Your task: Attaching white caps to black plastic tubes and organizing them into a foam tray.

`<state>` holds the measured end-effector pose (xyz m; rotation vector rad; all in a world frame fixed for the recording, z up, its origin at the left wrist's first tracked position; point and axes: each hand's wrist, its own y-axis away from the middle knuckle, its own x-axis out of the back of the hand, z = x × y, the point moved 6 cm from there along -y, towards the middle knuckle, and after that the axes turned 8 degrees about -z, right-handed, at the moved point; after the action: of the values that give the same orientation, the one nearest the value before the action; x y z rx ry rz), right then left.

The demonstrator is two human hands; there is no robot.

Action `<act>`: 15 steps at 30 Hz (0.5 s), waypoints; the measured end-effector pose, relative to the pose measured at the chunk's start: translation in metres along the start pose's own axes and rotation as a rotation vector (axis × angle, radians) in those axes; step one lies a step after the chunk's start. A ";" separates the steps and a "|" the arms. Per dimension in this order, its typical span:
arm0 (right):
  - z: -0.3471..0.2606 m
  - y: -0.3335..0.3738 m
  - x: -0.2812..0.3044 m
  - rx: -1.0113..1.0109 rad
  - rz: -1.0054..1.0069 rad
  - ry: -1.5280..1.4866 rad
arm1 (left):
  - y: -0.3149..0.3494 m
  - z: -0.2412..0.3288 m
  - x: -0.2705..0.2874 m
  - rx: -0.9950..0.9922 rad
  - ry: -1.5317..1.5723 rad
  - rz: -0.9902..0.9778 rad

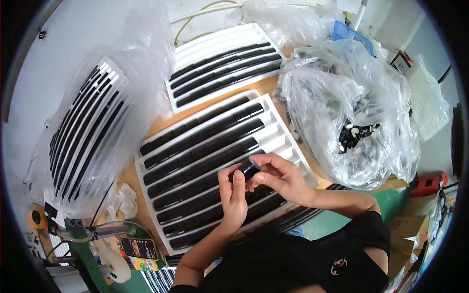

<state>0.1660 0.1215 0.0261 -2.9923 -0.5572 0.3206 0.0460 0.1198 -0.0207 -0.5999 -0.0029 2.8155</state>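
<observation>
A short, glossy black cylindrical piece [248, 169] is held up between both hands over the near tray. My left hand [233, 198] grips it from the left, thumb lying along its side. From the right, the thumb and fingertips of my right hand [281, 177] close around its other end; whether they also pinch a smaller part there is hidden. Beneath both hands lies a white slotted tray [288, 153], its slots lined with rows of similar black cylinders [205, 134]. Several slots have bare white stretches at their right ends.
Behind stands a second white tray [210, 51], partly filled with black rows. Plastic-wrapped trays [88, 132] lean at the left. A large clear bag [351, 107] of small black and white parts sits at right, before a blue basket [352, 36]. A phone [139, 248] lies lower left.
</observation>
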 end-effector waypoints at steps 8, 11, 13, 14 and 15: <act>0.038 -0.108 0.096 -0.114 0.084 0.050 | -0.026 0.017 0.024 -0.023 -0.214 -0.037; 0.037 -0.179 0.211 0.046 0.494 0.300 | -0.021 0.028 0.041 0.024 -0.274 -0.123; 0.043 -0.222 0.290 0.119 0.686 0.204 | -0.017 0.033 0.048 0.089 -0.357 -0.100; 0.051 -0.237 0.314 0.153 0.786 0.084 | -0.016 0.036 0.054 0.105 -0.407 -0.087; 0.053 -0.257 0.325 0.137 0.801 0.154 | -0.015 0.038 0.059 0.124 -0.459 -0.069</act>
<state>0.3614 0.4805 -0.0575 -2.9118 0.6708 0.1516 -0.0172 0.1513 -0.0092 0.0785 0.0624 2.7925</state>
